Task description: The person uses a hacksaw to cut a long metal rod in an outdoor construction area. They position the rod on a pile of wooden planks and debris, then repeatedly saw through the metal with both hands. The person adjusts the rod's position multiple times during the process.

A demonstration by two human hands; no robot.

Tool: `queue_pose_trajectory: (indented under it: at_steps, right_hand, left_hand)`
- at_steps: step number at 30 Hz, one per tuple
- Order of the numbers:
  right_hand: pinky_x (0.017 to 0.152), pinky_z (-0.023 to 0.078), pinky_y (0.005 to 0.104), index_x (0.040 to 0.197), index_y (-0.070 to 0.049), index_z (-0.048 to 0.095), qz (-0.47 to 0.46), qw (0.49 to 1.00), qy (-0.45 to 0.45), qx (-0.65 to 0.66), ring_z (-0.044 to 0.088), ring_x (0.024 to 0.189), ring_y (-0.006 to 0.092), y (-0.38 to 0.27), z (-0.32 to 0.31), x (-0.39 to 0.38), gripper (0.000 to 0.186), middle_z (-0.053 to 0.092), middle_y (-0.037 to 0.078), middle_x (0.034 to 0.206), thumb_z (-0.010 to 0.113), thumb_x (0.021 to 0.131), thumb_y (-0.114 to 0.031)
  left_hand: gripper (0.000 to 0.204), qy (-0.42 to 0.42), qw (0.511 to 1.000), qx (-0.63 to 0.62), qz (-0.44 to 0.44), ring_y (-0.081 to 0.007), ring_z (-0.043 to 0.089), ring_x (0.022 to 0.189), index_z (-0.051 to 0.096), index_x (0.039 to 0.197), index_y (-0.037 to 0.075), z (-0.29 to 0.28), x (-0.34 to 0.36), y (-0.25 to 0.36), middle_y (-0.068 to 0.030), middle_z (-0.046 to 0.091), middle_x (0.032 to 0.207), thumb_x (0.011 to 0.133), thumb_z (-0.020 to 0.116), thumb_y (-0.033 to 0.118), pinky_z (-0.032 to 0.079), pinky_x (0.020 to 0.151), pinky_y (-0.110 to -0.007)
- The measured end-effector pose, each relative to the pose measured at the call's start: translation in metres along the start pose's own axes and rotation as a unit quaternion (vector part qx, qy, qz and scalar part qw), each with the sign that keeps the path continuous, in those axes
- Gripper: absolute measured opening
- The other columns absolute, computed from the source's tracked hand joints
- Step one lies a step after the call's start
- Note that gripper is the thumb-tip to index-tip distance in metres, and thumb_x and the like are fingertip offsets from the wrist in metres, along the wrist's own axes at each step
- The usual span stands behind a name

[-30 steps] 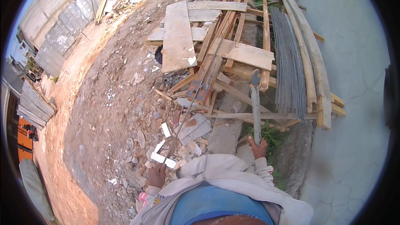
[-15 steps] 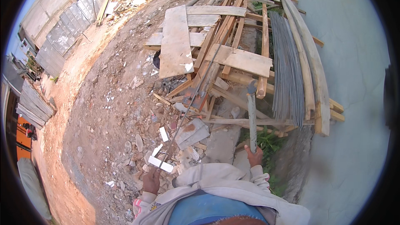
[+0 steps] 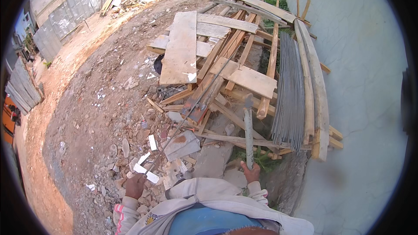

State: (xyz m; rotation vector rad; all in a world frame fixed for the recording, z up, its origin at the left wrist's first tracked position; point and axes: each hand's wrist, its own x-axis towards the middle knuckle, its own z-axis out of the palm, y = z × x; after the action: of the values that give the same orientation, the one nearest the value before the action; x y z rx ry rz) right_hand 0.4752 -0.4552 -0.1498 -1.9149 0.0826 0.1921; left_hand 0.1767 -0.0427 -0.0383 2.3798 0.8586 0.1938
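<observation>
My left hand [image 3: 136, 186] is closed around the near end of a long, thin steel rod [image 3: 209, 86]. The rod slants away to the upper right, across a rusty board or plate [image 3: 195, 112] on the timber, toward a plywood piece [image 3: 254, 81]. In my right hand [image 3: 251, 172], closed at its lower end, a pale grey pipe-handled tool [image 3: 248, 137] stands nearly upright. Its dark head looks hooked or forked and is apart from the rod in this view. The rod's far tip is hard to make out against the wood.
Stacked timber and a plywood sheet [image 3: 179, 52] fill the space ahead. A bundle of thin grey rods [image 3: 289, 100] lies at the right, beside long planks [image 3: 317, 95] along a pale wall [image 3: 357, 117]. Broken stone and white tile pieces [image 3: 147, 173] litter the ground.
The whole scene has shifted left and slightly down in view as my head turned right. Both hands keep hold of the rod and the pipe-handled tool, with little change between them.
</observation>
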Motion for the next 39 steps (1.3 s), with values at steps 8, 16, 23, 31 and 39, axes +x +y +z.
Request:
queue_pose_trajectory:
  at_steps: [8,16,23,31,39]
  right_hand:
    - [0.062,0.049,0.0364,0.090,0.001,0.059,-0.093,0.995,0.009,0.014,0.060,0.062,0.0207,-0.023,0.008,-0.010,0.034,0.062,0.009,0.069,0.081,0.083,-0.025]
    - [0.048,0.042,0.0274,0.096,-0.002,0.056,-0.013,0.995,-0.091,0.031,0.051,0.051,0.0100,-0.099,0.000,-0.055,0.030,0.054,0.001,0.067,0.075,0.090,-0.024]
    - [0.051,0.041,0.0269,0.092,-0.003,0.057,0.009,0.988,-0.147,-0.046,0.051,0.057,0.0098,-0.116,0.018,-0.100,0.025,0.057,0.002,0.070,0.068,0.094,-0.025]
    - [0.052,0.040,0.0304,0.089,-0.004,0.056,0.022,0.983,-0.151,-0.099,0.049,0.059,0.0102,-0.130,0.056,-0.119,0.028,0.053,0.002,0.066,0.063,0.098,-0.030]
    - [0.053,0.040,0.0375,0.090,-0.002,0.056,0.007,0.973,-0.134,-0.186,0.051,0.058,0.0163,-0.134,0.064,-0.123,0.030,0.051,0.007,0.064,0.061,0.099,-0.030]
  left_hand:
    - [0.025,-0.040,0.999,-0.013,0.028,-0.0300,0.064,0.068,0.070,0.102,0.003,-0.025,0.036,-0.013,-0.0190,0.065,0.078,0.098,0.060,0.025,0.049,0.067,-0.039]
    - [0.024,-0.063,0.996,-0.008,0.060,-0.0356,0.062,0.068,0.069,0.099,0.005,-0.051,0.066,-0.037,-0.0178,0.064,0.077,0.098,0.059,0.026,0.049,0.065,-0.041]
    - [0.023,-0.058,0.997,-0.005,0.056,-0.0400,0.062,0.067,0.070,0.098,0.007,-0.046,0.071,-0.045,-0.0191,0.064,0.076,0.097,0.061,0.028,0.049,0.061,-0.044]
    - [0.017,-0.049,0.998,0.017,0.044,-0.0394,0.065,0.071,0.070,0.096,0.009,-0.044,0.067,-0.045,-0.0189,0.066,0.077,0.094,0.062,0.024,0.051,0.063,-0.047]
    - [0.020,-0.055,0.998,-0.001,0.037,-0.0376,0.065,0.067,0.072,0.099,0.011,-0.048,0.070,-0.037,-0.0170,0.066,0.073,0.096,0.062,0.028,0.050,0.060,-0.046]
